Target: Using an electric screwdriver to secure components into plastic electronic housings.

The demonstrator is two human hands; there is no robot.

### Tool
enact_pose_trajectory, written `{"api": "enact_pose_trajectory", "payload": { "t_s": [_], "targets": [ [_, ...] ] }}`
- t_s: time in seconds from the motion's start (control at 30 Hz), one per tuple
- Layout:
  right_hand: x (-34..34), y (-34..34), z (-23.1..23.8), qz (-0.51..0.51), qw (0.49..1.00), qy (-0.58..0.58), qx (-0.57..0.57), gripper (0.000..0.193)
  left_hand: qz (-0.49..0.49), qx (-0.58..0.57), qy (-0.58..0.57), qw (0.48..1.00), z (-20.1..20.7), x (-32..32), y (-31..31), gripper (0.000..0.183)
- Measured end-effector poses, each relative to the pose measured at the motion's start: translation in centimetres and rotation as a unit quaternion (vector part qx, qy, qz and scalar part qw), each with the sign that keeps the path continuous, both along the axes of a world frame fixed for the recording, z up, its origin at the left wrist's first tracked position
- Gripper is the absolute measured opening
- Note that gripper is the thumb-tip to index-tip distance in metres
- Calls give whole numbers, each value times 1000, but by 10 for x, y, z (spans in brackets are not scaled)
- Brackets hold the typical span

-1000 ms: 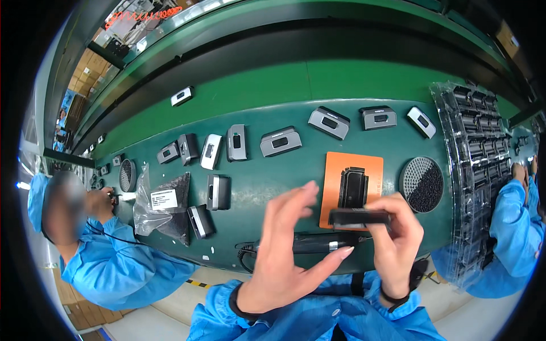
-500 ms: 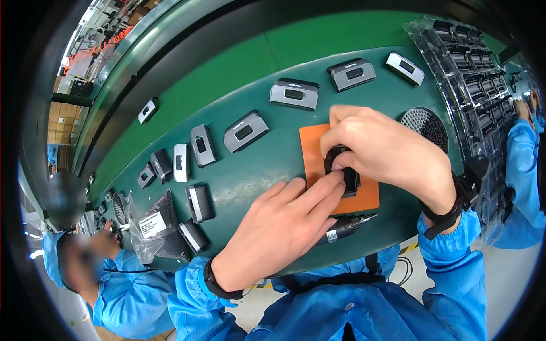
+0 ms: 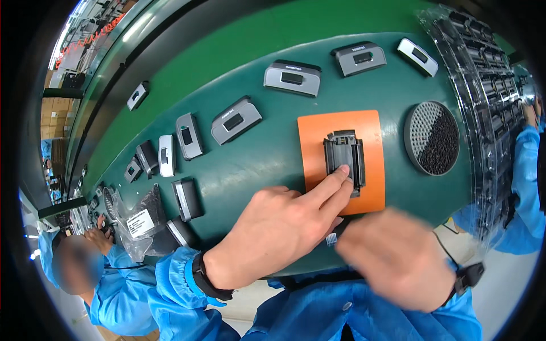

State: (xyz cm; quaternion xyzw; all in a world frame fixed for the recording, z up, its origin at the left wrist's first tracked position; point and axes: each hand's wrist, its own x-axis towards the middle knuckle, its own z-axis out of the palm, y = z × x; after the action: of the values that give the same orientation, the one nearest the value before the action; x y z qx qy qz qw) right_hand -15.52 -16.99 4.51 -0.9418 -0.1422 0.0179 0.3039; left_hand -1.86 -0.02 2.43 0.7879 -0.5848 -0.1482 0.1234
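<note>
On the orange mat [image 3: 371,136] lies a black plastic housing [image 3: 341,150], its long hollow side up. My left hand [image 3: 278,233] comes in from the left, index finger stretched out and its tip pressing on the housing near the lower end; it does not grip it. My right hand [image 3: 398,256] is smeared by motion below the mat, right beside a black powered screwdriver [image 3: 331,239]. Most of that tool is covered by both hands, and whether the right fingers hold it cannot be made out.
Several grey-and-black cases [image 3: 293,78] stand in an arc across the green table. Right of the mat sits a round dish [image 3: 418,128] of small black screws. Clear plastic trays [image 3: 463,74] line the right edge; a bag [image 3: 139,224] lies left. Co-workers [image 3: 116,290] sit on both sides.
My right hand has left the housing and moved down toward the screwdriver, uncovering the housing. My left hand stays with a fingertip on it.
</note>
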Motion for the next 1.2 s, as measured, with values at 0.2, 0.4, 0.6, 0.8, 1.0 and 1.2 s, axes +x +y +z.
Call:
{"api": "enact_pose_trajectory", "payload": {
  "t_s": [0.2,0.4,0.6,0.8,1.0,1.2],
  "targets": [
    [-15,42,-48,-57,988,-104,-98,35,6,34,-30,999,5,12,-8,46],
    [-16,38,-47,-25,992,-71,-105,33,-24,30,5,999,4,21,-12,49],
    [-43,-42,-7,-23,957,198,211,49,-5,5,2,1000,4,12,3,62],
    [-72,-63,-5,-344,747,40,567,43,5,-25,-12,1000,-6,4,0,62],
    [-25,-84,0,-146,832,-262,466,56,30,-5,8,1000,-7,0,-2,65],
    [5,-96,29,-151,826,-367,400,50,36,4,16,999,-6,-1,-6,67]
  ]
}}
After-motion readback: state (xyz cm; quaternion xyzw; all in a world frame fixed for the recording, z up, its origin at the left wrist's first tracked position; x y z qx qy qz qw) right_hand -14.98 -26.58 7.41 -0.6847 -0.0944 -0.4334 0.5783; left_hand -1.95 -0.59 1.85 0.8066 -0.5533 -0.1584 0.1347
